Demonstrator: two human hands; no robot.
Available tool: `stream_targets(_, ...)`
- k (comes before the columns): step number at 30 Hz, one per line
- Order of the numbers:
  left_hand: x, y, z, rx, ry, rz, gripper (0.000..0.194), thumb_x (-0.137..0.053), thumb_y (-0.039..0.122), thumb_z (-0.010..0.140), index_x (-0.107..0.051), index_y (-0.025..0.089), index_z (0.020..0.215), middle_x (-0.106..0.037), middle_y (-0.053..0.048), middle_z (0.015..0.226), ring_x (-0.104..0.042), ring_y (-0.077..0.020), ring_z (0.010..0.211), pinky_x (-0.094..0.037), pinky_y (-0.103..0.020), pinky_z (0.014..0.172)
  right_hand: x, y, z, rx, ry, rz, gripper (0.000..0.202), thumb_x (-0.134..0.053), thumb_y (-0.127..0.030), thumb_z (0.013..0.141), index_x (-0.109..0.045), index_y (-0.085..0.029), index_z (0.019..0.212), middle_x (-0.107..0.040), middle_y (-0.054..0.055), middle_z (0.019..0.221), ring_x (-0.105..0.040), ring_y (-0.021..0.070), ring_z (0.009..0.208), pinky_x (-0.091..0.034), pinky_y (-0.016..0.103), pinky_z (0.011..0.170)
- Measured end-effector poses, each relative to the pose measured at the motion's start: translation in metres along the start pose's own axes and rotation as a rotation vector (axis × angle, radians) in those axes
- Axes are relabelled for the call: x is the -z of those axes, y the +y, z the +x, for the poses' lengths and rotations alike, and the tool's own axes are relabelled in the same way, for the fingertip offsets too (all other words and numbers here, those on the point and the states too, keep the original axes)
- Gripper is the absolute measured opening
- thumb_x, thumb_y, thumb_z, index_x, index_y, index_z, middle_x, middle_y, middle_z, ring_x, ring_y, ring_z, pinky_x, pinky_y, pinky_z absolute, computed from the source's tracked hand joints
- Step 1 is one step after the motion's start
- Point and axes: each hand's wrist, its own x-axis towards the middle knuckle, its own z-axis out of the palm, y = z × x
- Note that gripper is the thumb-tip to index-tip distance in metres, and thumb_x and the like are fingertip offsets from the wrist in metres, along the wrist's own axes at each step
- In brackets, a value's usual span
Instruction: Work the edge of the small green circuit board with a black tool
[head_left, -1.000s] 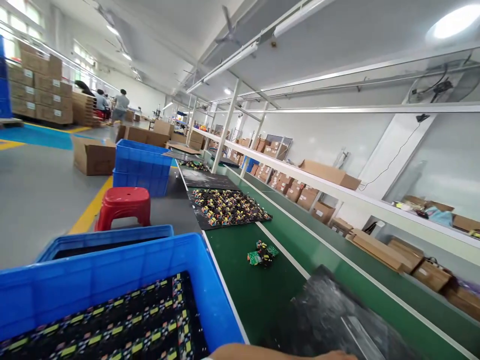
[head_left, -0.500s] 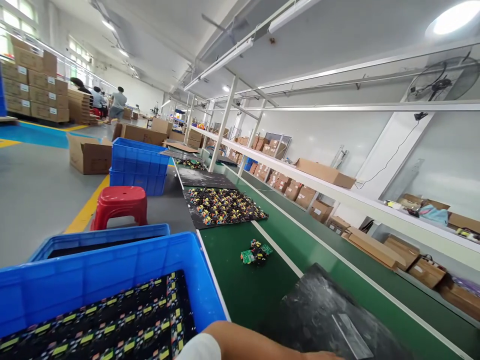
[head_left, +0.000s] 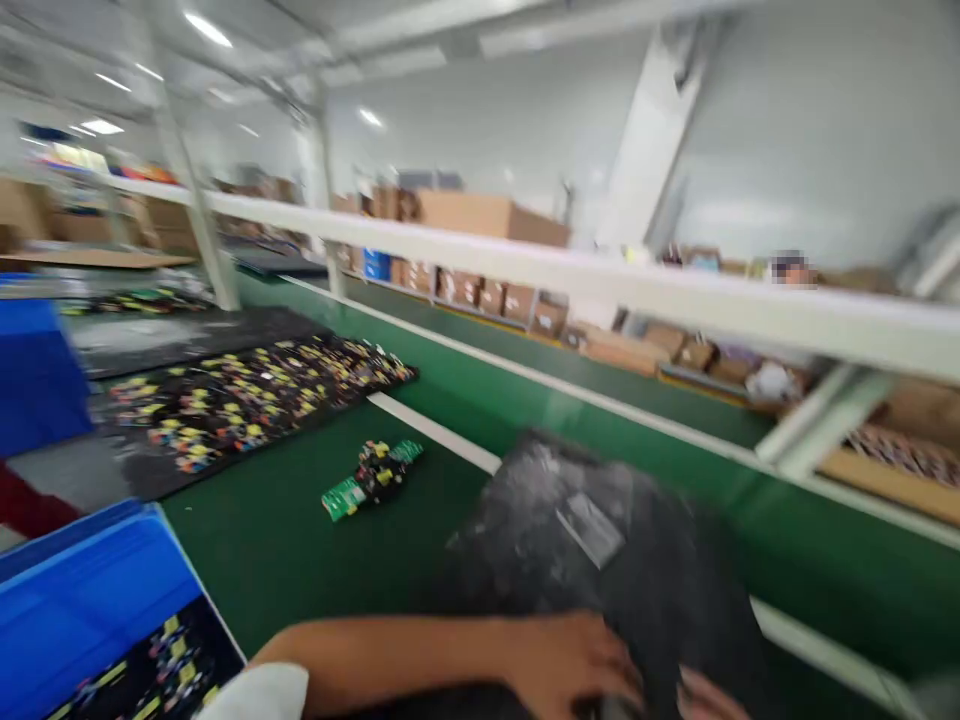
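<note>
My left hand (head_left: 574,660) reaches in from the bottom over a black mat (head_left: 540,520), its fingers curled at the lower edge around something dark that I cannot make out. Of my right hand (head_left: 705,695) only blurred fingers show at the bottom edge, close to the left hand; whether it holds anything is hidden. A flat, greyish strip (head_left: 591,530) lies on the mat beyond both hands. To the left of the mat, on the green bench top (head_left: 270,550), lies a small cluster of green circuit boards with black and yellow parts (head_left: 375,475).
Another black mat carries many small boards with yellow parts (head_left: 255,400). A blue bin (head_left: 82,590) holding rows of boards stands at the lower left. A white shelf rail (head_left: 480,235) runs above the bench, with posts and cardboard boxes behind. Part of a person (head_left: 791,268) shows beyond the rail.
My view has swung right and closer to the bench. My left hand now shows with bent fingers, and my right fingers have come into view. The blue bin has slid toward the left edge.
</note>
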Motion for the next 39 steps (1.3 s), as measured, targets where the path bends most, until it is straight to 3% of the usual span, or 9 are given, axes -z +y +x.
stream_targets(1,-0.001,0.0,-0.001,-0.019,0.017,-0.067,0.076,-0.045,0.068,0.077,-0.064,0.014,0.128,-0.062,-0.017,0.128,-0.057,-0.0283,0.123,-0.045,-0.036,0.105,0.004,0.001,-0.02,-0.077,-0.027,0.0,0.036,-0.068,-0.054,0.062,-0.067,-0.058,0.098,-0.065,-0.002,0.122,-0.067,0.0343,0.105,-0.06,0.043,0.048)
stream_targets(3,-0.001,-0.001,-0.003,-0.022,0.072,-0.201,0.075,-0.047,0.065,0.084,-0.054,0.01,0.135,-0.049,-0.021,0.142,-0.043,-0.0323,0.136,-0.029,-0.046,0.117,0.013,-0.006,-0.047,-0.159,-0.069,0.038,0.018,-0.059,-0.039,0.082,-0.068,-0.041,0.098,-0.068,0.004,0.115,-0.069,0.0281,0.103,-0.065,0.044,0.08)
stream_targets(6,0.002,-0.008,-0.004,0.011,0.015,-0.195,0.062,-0.053,0.056,0.09,-0.051,0.016,0.137,-0.04,-0.014,0.152,-0.029,-0.0323,0.145,-0.017,-0.051,0.121,0.025,-0.015,-0.054,-0.054,-0.113,0.024,0.012,-0.061,-0.034,0.091,-0.061,-0.028,0.102,-0.065,0.01,0.117,-0.067,0.0244,0.109,-0.061,0.04,0.09)
stream_targets(10,0.003,-0.015,-0.003,0.022,-0.109,-0.209,0.073,-0.058,0.055,0.087,-0.032,0.026,0.149,-0.025,-0.005,0.16,-0.015,-0.0335,0.15,-0.007,-0.054,0.121,0.031,-0.011,-0.044,0.014,-0.212,-0.072,0.025,-0.062,-0.033,0.093,-0.056,-0.024,0.115,-0.059,0.013,0.126,-0.064,0.0234,0.112,-0.06,0.036,0.088)
stream_targets(15,-0.004,-0.015,0.0,0.044,-0.151,-0.212,0.083,-0.066,0.056,0.077,-0.033,0.025,0.148,-0.027,-0.005,0.158,-0.014,-0.0358,0.149,-0.002,-0.055,0.119,0.035,-0.018,-0.043,0.01,-0.215,-0.073,0.036,-0.063,-0.035,0.093,-0.052,-0.026,0.125,-0.062,0.011,0.116,-0.065,0.023,0.106,-0.059,0.038,0.087)
stream_targets(21,-0.01,-0.016,0.0,-0.017,-0.079,-0.135,0.084,-0.059,0.062,0.08,-0.035,0.018,0.148,-0.027,-0.006,0.159,-0.014,-0.0327,0.15,-0.001,-0.05,0.12,0.031,-0.039,-0.049,0.068,-0.238,0.148,0.03,-0.063,-0.03,0.092,-0.054,-0.024,0.12,-0.059,0.014,0.12,-0.062,0.0242,0.108,-0.057,0.04,0.086)
stream_targets(26,-0.008,-0.014,-0.001,-0.035,-0.061,-0.085,0.087,-0.066,0.058,0.079,-0.036,0.016,0.149,-0.03,-0.009,0.159,-0.016,-0.0279,0.15,0.001,-0.043,0.123,0.02,-0.04,-0.056,0.219,-0.297,0.077,0.02,-0.064,-0.021,0.091,-0.059,-0.019,0.11,-0.057,0.017,0.122,-0.06,0.0256,0.113,-0.057,0.04,0.088)
stream_targets(37,-0.004,-0.01,0.002,0.003,-0.084,-0.049,0.093,-0.064,0.063,0.079,-0.033,0.014,0.152,-0.031,-0.009,0.159,-0.015,-0.0267,0.151,0.001,-0.041,0.123,0.019,-0.05,-0.055,0.044,-0.289,0.006,0.013,-0.063,-0.023,0.091,-0.061,-0.027,0.103,-0.065,0.005,0.104,-0.066,0.0195,0.089,-0.058,0.034,0.079)
stream_targets(39,-0.005,-0.01,0.002,-0.005,-0.08,-0.045,0.092,-0.064,0.062,0.079,-0.034,0.014,0.152,-0.03,-0.01,0.159,-0.016,-0.027,0.151,0.001,-0.041,0.123,0.02,-0.051,-0.054,0.001,-0.369,0.022,0.015,-0.061,-0.025,0.092,-0.059,-0.026,0.107,-0.066,0.005,0.103,-0.066,0.019,0.089,-0.058,0.033,0.078)
